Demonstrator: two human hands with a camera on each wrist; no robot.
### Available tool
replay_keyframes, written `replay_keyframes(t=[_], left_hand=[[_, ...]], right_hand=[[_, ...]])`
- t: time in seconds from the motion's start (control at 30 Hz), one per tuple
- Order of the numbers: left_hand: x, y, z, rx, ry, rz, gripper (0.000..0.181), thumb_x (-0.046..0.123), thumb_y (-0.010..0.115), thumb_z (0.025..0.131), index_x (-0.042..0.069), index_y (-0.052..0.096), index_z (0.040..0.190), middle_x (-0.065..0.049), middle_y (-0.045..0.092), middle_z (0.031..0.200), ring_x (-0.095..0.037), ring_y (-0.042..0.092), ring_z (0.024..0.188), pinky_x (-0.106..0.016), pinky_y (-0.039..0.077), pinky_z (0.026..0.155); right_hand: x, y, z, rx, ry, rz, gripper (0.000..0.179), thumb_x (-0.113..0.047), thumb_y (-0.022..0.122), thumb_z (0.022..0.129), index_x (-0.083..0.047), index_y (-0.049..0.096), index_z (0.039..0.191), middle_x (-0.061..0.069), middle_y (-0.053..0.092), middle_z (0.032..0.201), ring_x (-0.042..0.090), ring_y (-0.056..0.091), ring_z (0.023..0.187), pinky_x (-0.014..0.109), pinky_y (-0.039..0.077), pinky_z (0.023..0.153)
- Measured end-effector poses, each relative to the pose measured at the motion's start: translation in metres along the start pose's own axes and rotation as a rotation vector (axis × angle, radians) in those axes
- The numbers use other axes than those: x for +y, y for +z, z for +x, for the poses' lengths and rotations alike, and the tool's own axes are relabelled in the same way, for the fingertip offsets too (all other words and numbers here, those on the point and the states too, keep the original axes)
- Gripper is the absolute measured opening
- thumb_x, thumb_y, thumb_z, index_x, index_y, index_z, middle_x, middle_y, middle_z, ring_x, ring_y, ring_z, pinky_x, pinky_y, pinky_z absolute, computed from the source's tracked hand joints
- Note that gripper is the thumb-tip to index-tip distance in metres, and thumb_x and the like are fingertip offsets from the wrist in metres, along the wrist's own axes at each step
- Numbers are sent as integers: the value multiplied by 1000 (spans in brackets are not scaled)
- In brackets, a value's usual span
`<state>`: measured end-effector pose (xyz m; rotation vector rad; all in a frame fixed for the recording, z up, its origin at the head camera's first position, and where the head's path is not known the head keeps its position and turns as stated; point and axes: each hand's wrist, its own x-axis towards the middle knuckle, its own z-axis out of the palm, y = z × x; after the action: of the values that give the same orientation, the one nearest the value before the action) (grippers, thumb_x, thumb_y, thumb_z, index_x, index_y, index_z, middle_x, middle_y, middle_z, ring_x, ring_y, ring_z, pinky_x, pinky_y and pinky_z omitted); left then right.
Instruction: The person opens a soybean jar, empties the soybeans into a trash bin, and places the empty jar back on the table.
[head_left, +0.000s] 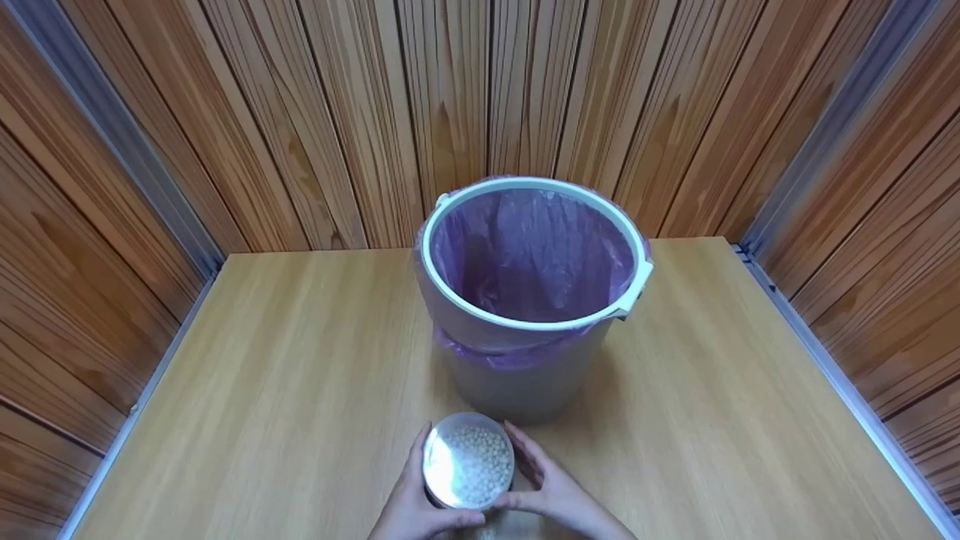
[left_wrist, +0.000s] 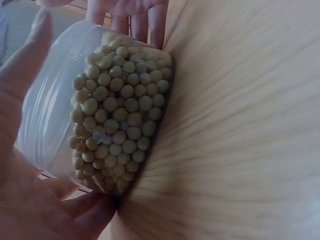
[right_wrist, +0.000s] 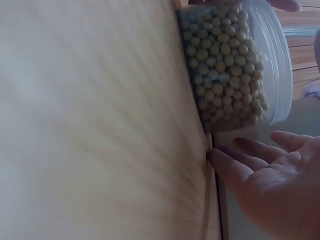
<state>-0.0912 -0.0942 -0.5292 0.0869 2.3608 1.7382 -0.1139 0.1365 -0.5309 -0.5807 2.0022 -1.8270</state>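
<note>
A clear plastic jar (head_left: 480, 457) stands on the table, partly filled with small round tan balls (left_wrist: 120, 110) that look like dried beans. Glare lies across its clear top, and a ribbed translucent band (right_wrist: 275, 60) rings the upper part. From the left, my left hand (head_left: 420, 495) holds the jar, its fingers round the side and base and its thumb towards the front. My right hand (head_left: 551, 487) is at the jar's right side with fingers loosely spread. In the right wrist view a gap shows between those fingers and the jar.
Just behind the jar stands a grey bin (head_left: 525, 390) with a pale rim (head_left: 517, 324) and a purple bag (head_left: 540, 247) lining it, folded over the outside. The wooden tabletop (head_left: 300, 375) is bordered by wood-panelled walls (head_left: 450, 112) and metal corner strips.
</note>
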Motion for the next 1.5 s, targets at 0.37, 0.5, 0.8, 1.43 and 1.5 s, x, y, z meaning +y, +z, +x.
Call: replay_keyframes(t=[0.37, 0.5, 0.8, 1.43, 1.5], left_hand=[[-10, 3, 2, 51, 84, 84, 128, 43, 89, 49, 8, 14, 147, -20, 28, 147, -41, 30, 132, -58, 25, 106], [-12, 4, 2, 66, 98, 74, 127, 42, 89, 48, 9, 16, 146, -17, 31, 146, -41, 33, 131, -59, 27, 105], [-10, 13, 2, 154, 37, 125, 123, 50, 88, 45, 11, 25, 144, -11, 39, 139, -36, 39, 126, -55, 33, 102], [26, 16, -9, 185, 87, -99, 117, 31, 93, 43, 13, 22, 133, -14, 36, 136, -31, 41, 124, -47, 31, 103], [31, 16, -11, 190, 95, -94, 116, 30, 92, 44, 13, 21, 134, -16, 37, 137, -33, 42, 124, -49, 32, 103]], right_hand=[[-1, 5, 3, -10, 33, 34, 106, -15, 80, 70, -2, 10, 148, 25, 14, 151, 43, 14, 137, 57, 15, 109], [-1, 6, 3, -8, 38, 32, 107, -14, 81, 69, -4, 9, 148, 25, 13, 151, 44, 13, 137, 58, 15, 109], [-4, 9, 3, 53, 67, 30, 104, -15, 81, 70, -6, 13, 148, 25, 16, 151, 44, 23, 134, 53, 25, 108], [-33, 4, -5, 144, 13, -144, 94, -21, 82, 69, -15, 28, 146, 11, 36, 145, 26, 49, 113, 49, 33, 99], [-36, 4, -5, 157, -28, -155, 92, -19, 82, 68, -16, 30, 144, 9, 37, 144, 23, 47, 115, 43, 36, 98]])
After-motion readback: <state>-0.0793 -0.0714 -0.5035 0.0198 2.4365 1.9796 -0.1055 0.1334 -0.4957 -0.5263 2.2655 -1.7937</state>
